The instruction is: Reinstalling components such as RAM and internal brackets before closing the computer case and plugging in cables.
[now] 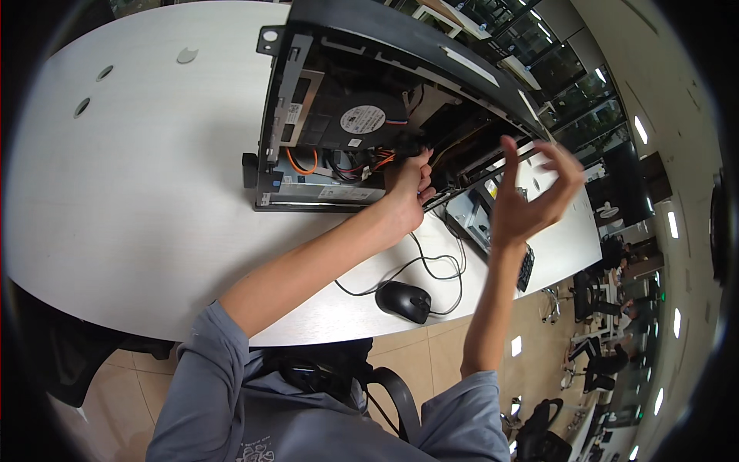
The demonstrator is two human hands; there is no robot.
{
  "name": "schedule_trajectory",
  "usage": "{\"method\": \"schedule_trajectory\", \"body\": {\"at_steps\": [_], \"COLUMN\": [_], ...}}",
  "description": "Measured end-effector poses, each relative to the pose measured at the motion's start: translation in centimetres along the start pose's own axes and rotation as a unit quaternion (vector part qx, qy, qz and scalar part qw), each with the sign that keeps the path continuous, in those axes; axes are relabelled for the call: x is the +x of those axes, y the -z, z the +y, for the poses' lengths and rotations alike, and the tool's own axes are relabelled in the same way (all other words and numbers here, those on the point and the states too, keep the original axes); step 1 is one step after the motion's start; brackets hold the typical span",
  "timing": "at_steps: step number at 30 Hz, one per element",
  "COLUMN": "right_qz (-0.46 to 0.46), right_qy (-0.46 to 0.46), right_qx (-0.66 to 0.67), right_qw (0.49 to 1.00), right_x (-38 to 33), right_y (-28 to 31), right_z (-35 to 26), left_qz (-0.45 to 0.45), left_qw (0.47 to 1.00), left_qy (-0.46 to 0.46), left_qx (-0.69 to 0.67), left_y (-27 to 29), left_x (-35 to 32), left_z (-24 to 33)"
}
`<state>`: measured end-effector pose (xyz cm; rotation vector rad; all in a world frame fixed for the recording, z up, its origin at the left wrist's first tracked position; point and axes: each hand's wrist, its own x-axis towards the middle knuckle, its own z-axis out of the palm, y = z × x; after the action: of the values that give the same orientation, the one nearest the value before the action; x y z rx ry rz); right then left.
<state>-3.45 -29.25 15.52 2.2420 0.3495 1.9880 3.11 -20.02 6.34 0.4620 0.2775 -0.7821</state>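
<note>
An open black desktop computer case (265,131) stands on the white table, its inside facing me. My left hand (408,183) reaches into it with curled fingers, beside a bundle of orange and black wires (382,159). What those fingers hold, if anything, is hidden. Above the wires sits a black blower fan (327,127) with a round white label (362,119). A grey metal box (327,190) lies along the lower side of the case. Raised at the case's right end, my right hand (531,192) has its thumb and fingers spread, with nothing in it.
A black mouse (403,301) with a looping cable lies near the table's front edge (308,335). Right of the case are a grey metal part (468,219) and a black keyboard (526,268), partly hidden by my right arm. A chair armrest (396,396) is below.
</note>
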Motion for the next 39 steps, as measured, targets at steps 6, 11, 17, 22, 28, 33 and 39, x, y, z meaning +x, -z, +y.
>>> {"method": "schedule_trajectory", "body": {"at_steps": [6,11,17,22,28,33,39], "right_qz": [-0.257,-0.405,-0.416,-0.381,-0.362,-0.335,-0.372], "right_qy": [0.035,0.001,-0.024,-0.014,0.011,0.018,-0.043], "right_qx": [0.030,0.135,0.141,0.096,0.101,0.105,0.081], "right_qw": [0.965,0.904,0.898,0.919,0.927,0.936,0.924], "right_x": [6.1,6.8,6.7,5.8,5.3,4.9,6.6], "right_y": [-0.9,-2.3,-2.9,-3.0,-3.5,-3.7,-2.4], "right_z": [2.9,3.7,4.0,4.4,5.2,5.5,3.6], "left_qz": [0.019,-0.024,-0.048,-0.026,-0.018,0.023,0.030], "left_qw": [0.995,0.982,0.986,0.989,0.986,0.987,0.987], "left_qy": [-0.083,-0.141,-0.120,-0.120,-0.143,-0.137,-0.142], "left_qx": [0.052,0.124,0.105,0.085,0.088,0.080,0.075], "left_y": [0.2,1.5,1.3,0.5,0.6,-0.1,0.1], "left_x": [-0.9,-0.2,-0.2,0.5,0.8,1.0,1.2], "left_z": [-2.5,-3.2,-4.3,-5.0,-5.0,-4.8,-5.0]}}
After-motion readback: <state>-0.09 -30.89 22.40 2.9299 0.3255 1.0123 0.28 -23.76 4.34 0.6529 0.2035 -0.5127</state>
